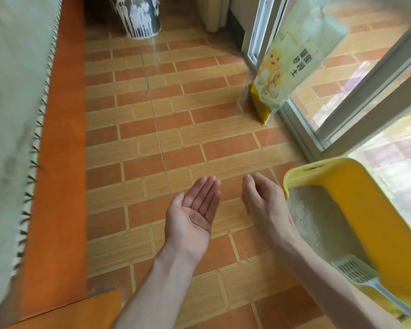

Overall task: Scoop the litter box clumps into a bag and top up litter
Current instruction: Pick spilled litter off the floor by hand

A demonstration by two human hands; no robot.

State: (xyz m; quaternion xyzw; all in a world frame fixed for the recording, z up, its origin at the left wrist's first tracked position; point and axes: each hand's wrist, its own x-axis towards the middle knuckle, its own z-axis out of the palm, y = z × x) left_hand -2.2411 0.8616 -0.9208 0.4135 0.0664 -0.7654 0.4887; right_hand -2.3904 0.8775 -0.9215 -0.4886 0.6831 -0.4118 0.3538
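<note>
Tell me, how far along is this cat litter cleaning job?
It seems barely begun or between steps; nothing shows scooping done. Both hands are empty: the left hand lies palm up, the right hand open beside the yellow plastic litter box. The pale slotted scoop rests inside on the grey litter. The yellow-and-white litter bag leans by the glass door, so topping up remains. No waste bag is visible.

The litter bag in the upper right of the frame bears large dark Chinese characters, rotated sideways. They are too blurred to read with certainty. No other text shows.
</note>
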